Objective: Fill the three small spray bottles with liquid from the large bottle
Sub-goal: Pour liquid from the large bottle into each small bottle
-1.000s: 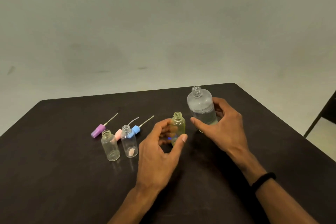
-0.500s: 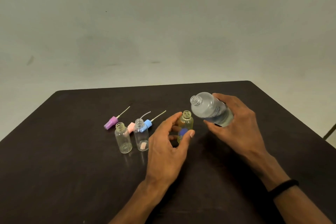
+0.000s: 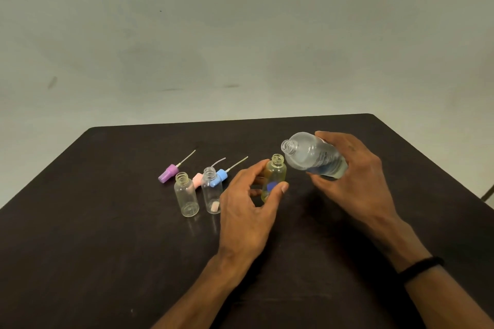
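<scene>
two hands grasping, left hand [image 3: 248,203] half hiding small bottle [image 3: 274,177], right hand [image 3: 350,181] tilting large bottle [image 3: 310,155]

— How many small bottles? 
— Three: two clear [image 3: 186,195] [image 3: 212,191], one yellowish [image 3: 275,176].
— Large ones? 
— One large bottle [image 3: 314,156].
— Spray heads? 
— Three: purple [image 3: 168,172], pink [image 3: 198,179], blue [image 3: 218,178].
— Hands? 
— Two: left [image 3: 247,211], right [image 3: 355,176].

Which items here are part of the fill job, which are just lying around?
In the job: large bottle, right hand, yellowish small bottle, left hand, two clear small bottles.

Lying about: purple, pink, blue spray caps.
</scene>
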The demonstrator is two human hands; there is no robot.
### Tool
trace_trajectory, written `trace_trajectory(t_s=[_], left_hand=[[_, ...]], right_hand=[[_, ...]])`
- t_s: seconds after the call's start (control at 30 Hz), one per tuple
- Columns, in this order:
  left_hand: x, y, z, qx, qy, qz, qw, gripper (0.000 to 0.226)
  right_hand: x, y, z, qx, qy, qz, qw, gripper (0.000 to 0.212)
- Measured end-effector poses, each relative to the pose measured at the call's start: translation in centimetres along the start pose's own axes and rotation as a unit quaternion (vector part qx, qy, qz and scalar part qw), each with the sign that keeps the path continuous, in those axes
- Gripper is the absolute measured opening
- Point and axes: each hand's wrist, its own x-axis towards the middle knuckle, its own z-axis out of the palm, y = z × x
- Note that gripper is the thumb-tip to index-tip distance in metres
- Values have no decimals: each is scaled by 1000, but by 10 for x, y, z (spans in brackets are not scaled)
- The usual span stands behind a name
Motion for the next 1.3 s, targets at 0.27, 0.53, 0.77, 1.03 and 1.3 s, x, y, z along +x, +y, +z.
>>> trace_trajectory(t_s=[0.27,0.53,0.77,1.03,1.3], left_hand=[[1,-1,0,4,-7,1,1000,49],[1,-2,-1,-1,-17,0,1000,48],[1,-4,-1,2,-19,2,1000,50],[1,-4,0,0,-20,2,1000,50],[2,-4,0,1,-21,-1,1000,51]], right_hand=[[-1,1,0,-12,4,-20,1000,80],[1,2,-1,-28,1,-31,999,85],[0,4,-1,-31,3,-37,999,84],[0,6,-1,-37,5,-34,999,86],[0,4,-2,-43,10,-35,998,86]])
